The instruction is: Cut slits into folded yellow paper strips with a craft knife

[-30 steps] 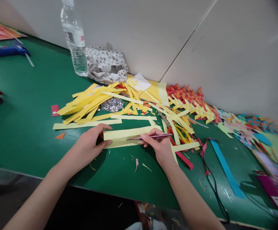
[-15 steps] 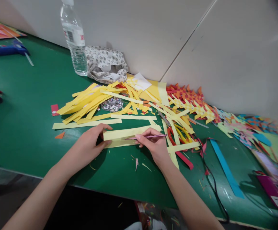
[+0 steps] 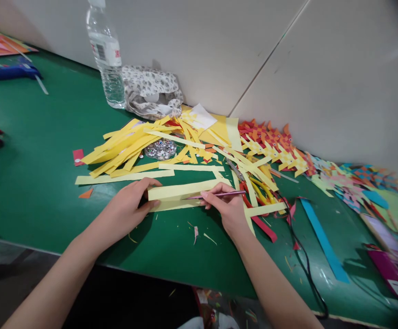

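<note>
A folded pale-yellow paper strip (image 3: pixel 181 192) lies flat on the green table (image 3: pixel 30 173). My left hand (image 3: pixel 130 208) pinches the strip's left end, thumb under and fingers over it. My right hand (image 3: pixel 224 205) is closed on a thin pink-purple tool like a pencil (image 3: pixel 216 195), held nearly flat, its tip resting on the strip. A pile of yellow paper strips (image 3: pixel 133 146) lies just beyond both hands.
A water bottle (image 3: pixel 106 55) and a patterned cloth pouch (image 3: pixel 151 91) stand by the wall. A dish of googly eyes (image 3: pixel 160 149), red-handled scissors (image 3: pixel 254 192), woven paper fish (image 3: pixel 274 146), a blue strip (image 3: pixel 322 237), a black cord (image 3: pixel 305 265) and a blue glue gun (image 3: pixel 10 72) surround them.
My right hand slid the tool left along the strip, then back right to about where it began. My left hand stayed on the strip's end.
</note>
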Motion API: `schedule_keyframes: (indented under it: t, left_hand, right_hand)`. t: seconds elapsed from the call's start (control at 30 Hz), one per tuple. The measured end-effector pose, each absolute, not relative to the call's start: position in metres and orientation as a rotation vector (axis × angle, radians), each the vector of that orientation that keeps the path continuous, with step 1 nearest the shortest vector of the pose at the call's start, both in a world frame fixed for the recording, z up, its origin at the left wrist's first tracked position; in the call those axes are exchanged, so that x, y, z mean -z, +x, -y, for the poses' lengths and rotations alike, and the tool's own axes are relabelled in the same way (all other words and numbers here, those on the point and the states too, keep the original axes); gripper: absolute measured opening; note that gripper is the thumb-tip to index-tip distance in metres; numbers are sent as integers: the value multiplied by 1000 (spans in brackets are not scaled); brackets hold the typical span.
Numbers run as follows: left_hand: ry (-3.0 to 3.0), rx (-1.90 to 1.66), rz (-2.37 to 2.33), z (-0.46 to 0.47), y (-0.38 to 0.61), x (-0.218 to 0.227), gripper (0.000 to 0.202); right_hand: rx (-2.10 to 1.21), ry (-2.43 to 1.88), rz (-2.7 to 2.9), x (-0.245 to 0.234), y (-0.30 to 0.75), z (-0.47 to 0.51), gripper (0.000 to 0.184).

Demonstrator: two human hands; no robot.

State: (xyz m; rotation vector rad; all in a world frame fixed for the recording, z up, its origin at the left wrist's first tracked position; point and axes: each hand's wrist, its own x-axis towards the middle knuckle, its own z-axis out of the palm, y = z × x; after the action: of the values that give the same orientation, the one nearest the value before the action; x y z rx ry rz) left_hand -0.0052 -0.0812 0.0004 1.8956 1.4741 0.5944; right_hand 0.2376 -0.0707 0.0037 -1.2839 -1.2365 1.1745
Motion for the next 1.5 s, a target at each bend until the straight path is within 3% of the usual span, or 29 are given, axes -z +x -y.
schedule_keyframes:
  t: [0.33,0.63,1.5]
  left_hand:
    - [1921,-610,-1471,83,-6,-1,33]
    - [1926,-603,-1472,82,-6,1,31]
    - [1929,-605,-1478,82,-6,1,32]
  right_hand:
    - [-1103,-1248,1182,-3,244,69,26]
    - [-1270,-1248,1268,-7,222,75,22]
    - [-1120,-1273,1212,-3,244,68,25]
